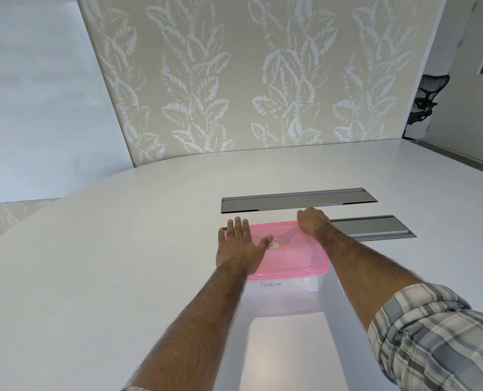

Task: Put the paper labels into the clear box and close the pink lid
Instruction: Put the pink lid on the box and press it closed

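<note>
A clear box [285, 297] stands on the white table [121, 263] with the pink lid [294, 255] lying on top of it. A paper label reading "PENGUIN" [270, 284] shows through the near wall. My left hand [241, 246] lies flat on the lid's left part, fingers spread, thumb toward a small round sticker. My right hand [313, 224] presses on the lid's far right corner with its fingers curled down over the edge. Other labels inside cannot be made out.
Two grey metal cable-slot covers [296, 199] [375, 227] are set into the table just beyond the box. A leaf-patterned wall panel rises behind the table. A black office chair [423, 103] stands at the far right.
</note>
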### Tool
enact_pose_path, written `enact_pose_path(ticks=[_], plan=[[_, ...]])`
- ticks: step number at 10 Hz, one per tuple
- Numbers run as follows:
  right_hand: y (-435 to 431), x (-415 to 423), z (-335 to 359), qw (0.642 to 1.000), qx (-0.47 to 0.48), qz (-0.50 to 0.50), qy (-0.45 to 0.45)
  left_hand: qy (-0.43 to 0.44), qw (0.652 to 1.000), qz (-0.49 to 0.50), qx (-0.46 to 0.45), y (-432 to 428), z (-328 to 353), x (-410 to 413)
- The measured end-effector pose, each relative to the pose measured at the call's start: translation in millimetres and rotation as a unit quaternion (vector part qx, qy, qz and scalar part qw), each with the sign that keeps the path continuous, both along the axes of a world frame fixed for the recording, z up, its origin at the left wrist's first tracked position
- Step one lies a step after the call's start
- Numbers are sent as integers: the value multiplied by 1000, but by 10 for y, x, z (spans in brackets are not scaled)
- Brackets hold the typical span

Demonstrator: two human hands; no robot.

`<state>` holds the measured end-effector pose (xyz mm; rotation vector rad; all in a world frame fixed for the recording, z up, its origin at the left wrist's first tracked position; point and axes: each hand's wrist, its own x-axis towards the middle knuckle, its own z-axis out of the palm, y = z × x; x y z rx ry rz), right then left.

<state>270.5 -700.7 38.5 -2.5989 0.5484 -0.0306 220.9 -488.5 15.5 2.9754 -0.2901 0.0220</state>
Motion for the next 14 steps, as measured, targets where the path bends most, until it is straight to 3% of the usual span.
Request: enact_pose_path(ticks=[8,10,13,14], plan=[[7,-50,-4,998,-30,-18,-55,4,1000,3,-7,-4,54,-47],[20,2,80,999,-27,-8,-22,7,1000,4,-9,-4,59,-58],[119,56,26,998,-53,19,-29,10,996,-90,-23,-5,49,49],[113,64,5,998,-53,25,-29,21,998,-49,-36,-8,44,42]])
